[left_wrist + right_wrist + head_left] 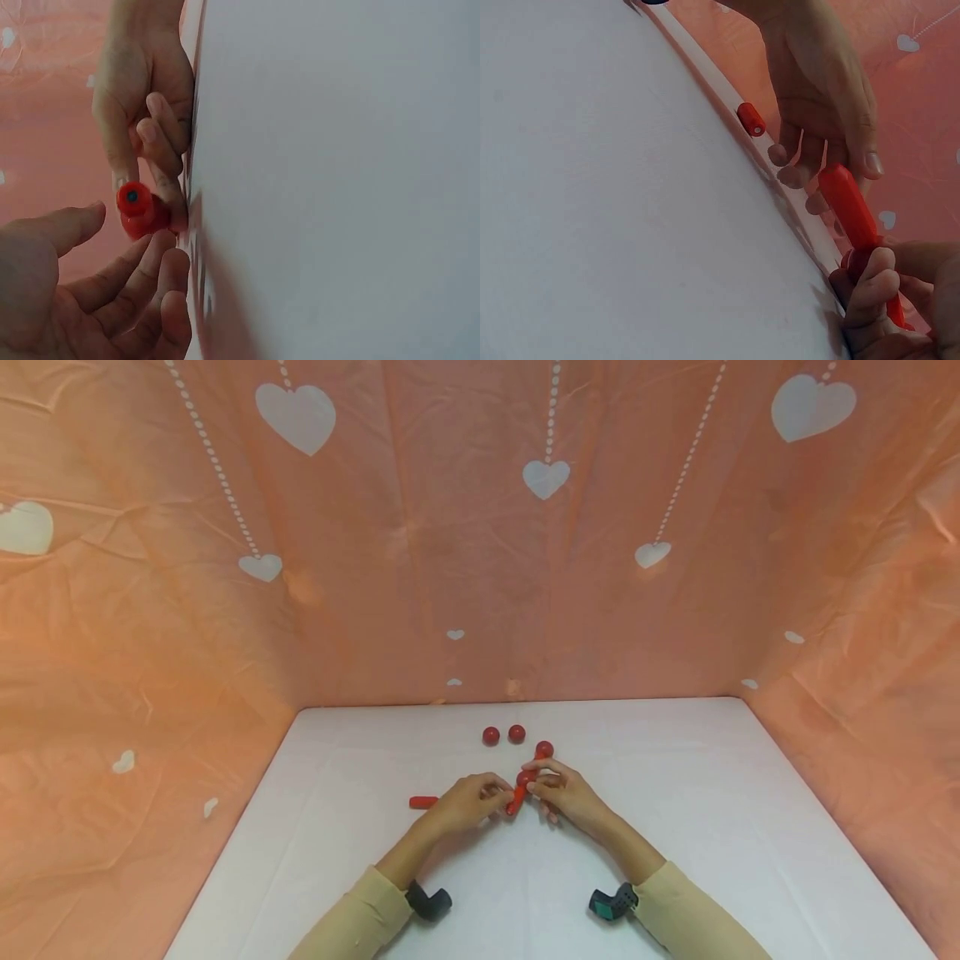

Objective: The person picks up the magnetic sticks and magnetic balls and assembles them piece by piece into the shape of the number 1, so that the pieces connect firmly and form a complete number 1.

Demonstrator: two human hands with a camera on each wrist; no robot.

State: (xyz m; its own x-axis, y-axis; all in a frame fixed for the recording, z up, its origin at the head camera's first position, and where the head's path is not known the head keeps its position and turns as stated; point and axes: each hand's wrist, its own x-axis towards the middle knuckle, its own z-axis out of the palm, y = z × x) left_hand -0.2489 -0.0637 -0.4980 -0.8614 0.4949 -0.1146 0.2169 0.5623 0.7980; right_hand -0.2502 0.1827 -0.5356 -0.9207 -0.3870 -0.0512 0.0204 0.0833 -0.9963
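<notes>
My right hand (572,795) pinches a joined piece of red balls and sticks around its middle ball (525,778). One red stick (847,202) juts from that ball toward my left hand (471,798); its near end shows a small dark hole in the left wrist view. A second ball (544,749) tops the far end of the piece, beyond my right fingers. My left thumb stands apart from the stick in the left wrist view, with the other fingers loosely bent beside and under it. Whether those fingers touch it, I cannot tell.
Two loose red balls, one on the left (491,736) and one on the right (517,734), lie toward the back of the white table (337,868). Left of my left hand lies a loose red stick (422,802). An orange curtain with hearts (480,568) encloses the table.
</notes>
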